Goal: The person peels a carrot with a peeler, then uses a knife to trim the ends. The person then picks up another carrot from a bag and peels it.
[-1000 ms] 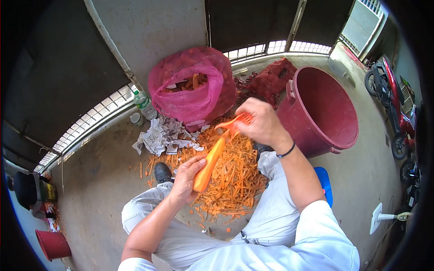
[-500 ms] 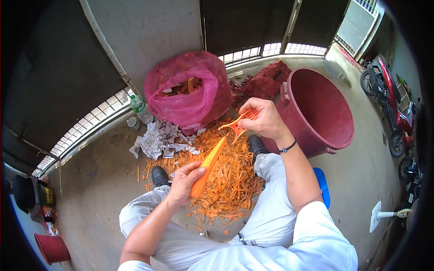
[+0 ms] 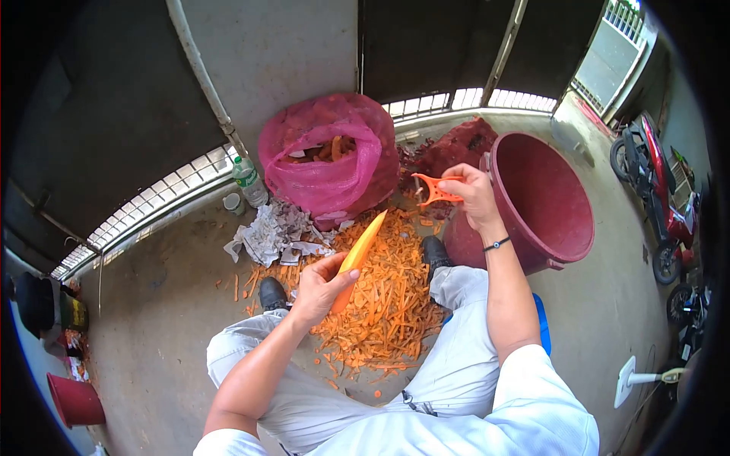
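Note:
A peeled orange carrot (image 3: 362, 249) is gripped near its thick end by my left hand (image 3: 322, 286), its thin tip pointing up and to the right. My right hand (image 3: 473, 199) is closed on the handle of an orange Y-shaped peeler (image 3: 437, 189). The peeler's blade end faces left, apart from the carrot. Below both hands a heap of carrot peelings (image 3: 384, 319) covers the floor between my shoes.
A pink mesh sack (image 3: 334, 182) holding carrots stands ahead, with crumpled paper (image 3: 277, 232) and a plastic bottle (image 3: 249, 182) at its left. A dark red mesh sack (image 3: 452, 152) lies behind. At right stand a large maroon tub (image 3: 544, 201) and a motorcycle (image 3: 654, 182).
My right hand has drawn the peeler away from the carrot, to the right. The carrot now stands a little higher and more upright in my left hand. The view has shifted slightly.

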Action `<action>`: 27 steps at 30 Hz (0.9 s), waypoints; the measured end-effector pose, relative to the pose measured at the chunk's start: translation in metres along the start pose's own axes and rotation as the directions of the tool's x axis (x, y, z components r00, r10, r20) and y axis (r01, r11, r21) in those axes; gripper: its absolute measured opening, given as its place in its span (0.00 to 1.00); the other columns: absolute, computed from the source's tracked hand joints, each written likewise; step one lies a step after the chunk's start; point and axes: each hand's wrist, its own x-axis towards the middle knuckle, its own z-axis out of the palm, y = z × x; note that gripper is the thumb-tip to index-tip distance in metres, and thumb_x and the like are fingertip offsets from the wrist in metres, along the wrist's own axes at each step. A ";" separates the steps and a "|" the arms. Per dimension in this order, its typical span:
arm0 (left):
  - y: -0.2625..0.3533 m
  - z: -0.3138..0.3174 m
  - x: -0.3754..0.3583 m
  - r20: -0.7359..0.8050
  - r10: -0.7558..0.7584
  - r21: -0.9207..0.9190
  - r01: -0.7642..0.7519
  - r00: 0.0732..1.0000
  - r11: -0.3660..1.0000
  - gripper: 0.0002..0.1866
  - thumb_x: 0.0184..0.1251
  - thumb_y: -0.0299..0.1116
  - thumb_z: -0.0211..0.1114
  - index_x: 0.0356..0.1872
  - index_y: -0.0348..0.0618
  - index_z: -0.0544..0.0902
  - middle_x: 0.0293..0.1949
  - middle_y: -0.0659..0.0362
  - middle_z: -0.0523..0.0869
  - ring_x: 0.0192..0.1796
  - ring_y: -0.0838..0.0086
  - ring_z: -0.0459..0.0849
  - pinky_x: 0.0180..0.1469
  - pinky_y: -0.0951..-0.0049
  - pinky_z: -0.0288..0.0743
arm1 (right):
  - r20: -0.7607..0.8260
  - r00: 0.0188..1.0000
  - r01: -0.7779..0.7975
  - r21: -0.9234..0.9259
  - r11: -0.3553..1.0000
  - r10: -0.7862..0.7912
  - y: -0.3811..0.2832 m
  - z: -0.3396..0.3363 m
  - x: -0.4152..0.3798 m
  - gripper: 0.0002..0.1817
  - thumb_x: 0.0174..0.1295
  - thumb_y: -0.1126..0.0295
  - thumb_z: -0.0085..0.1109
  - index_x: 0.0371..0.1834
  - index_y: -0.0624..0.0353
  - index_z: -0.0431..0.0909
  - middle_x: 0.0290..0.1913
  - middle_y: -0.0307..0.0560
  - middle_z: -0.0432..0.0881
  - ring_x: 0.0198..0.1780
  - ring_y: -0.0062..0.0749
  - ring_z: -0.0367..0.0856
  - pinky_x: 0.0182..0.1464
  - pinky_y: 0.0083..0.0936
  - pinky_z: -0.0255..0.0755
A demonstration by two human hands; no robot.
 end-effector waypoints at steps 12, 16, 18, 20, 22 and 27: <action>0.004 -0.016 -0.006 0.088 -0.146 -0.425 0.169 0.985 0.889 0.19 0.72 0.45 0.70 0.55 0.52 0.76 0.44 0.59 0.86 0.38 0.70 0.88 0.36 0.64 0.85 | -0.313 0.926 0.143 -0.222 0.964 -0.209 -0.031 -0.035 -0.125 0.10 0.64 0.77 0.74 0.45 0.67 0.83 0.39 0.40 0.86 0.39 0.19 0.84 0.43 0.21 0.80; 0.000 -0.013 -0.006 0.036 -0.119 -0.441 0.123 0.992 0.889 0.16 0.75 0.46 0.62 0.55 0.52 0.76 0.44 0.56 0.87 0.39 0.67 0.89 0.37 0.62 0.86 | -0.536 0.844 0.021 -0.023 1.000 -0.030 0.004 -0.109 -0.213 0.10 0.64 0.76 0.74 0.45 0.61 0.82 0.37 0.40 0.87 0.31 0.17 0.81 0.32 0.15 0.74; 0.008 -0.011 -0.014 0.072 -0.145 -0.446 0.162 0.987 0.880 0.17 0.74 0.45 0.61 0.57 0.51 0.76 0.43 0.56 0.87 0.41 0.68 0.89 0.39 0.61 0.88 | -0.620 0.783 -0.082 -0.025 0.996 0.049 0.026 -0.144 -0.259 0.10 0.64 0.76 0.75 0.44 0.59 0.81 0.36 0.39 0.86 0.29 0.15 0.79 0.25 0.13 0.68; 0.004 -0.010 -0.016 0.107 -0.106 -0.440 0.143 0.989 0.887 0.17 0.74 0.44 0.61 0.57 0.50 0.76 0.43 0.57 0.87 0.41 0.70 0.89 0.38 0.63 0.88 | -0.719 0.675 -0.225 0.010 0.974 0.163 0.044 -0.174 -0.304 0.11 0.64 0.75 0.75 0.43 0.58 0.81 0.36 0.39 0.86 0.29 0.15 0.79 0.24 0.13 0.66; 0.007 -0.007 -0.018 0.124 -0.114 -0.409 0.155 0.986 0.899 0.21 0.75 0.44 0.62 0.62 0.47 0.76 0.43 0.58 0.87 0.41 0.71 0.89 0.38 0.64 0.90 | -0.734 0.644 -0.281 0.034 0.959 0.215 0.021 -0.177 -0.323 0.11 0.63 0.74 0.76 0.44 0.59 0.81 0.36 0.39 0.85 0.30 0.16 0.81 0.25 0.12 0.68; 0.003 0.007 -0.025 0.203 -0.166 -0.391 0.235 0.965 0.890 0.29 0.75 0.43 0.64 0.73 0.43 0.73 0.44 0.57 0.87 0.41 0.69 0.90 0.37 0.62 0.90 | -0.439 0.876 0.036 -0.358 0.933 -0.202 -0.073 -0.091 -0.252 0.13 0.57 0.74 0.80 0.42 0.63 0.84 0.36 0.38 0.84 0.36 0.23 0.84 0.41 0.22 0.79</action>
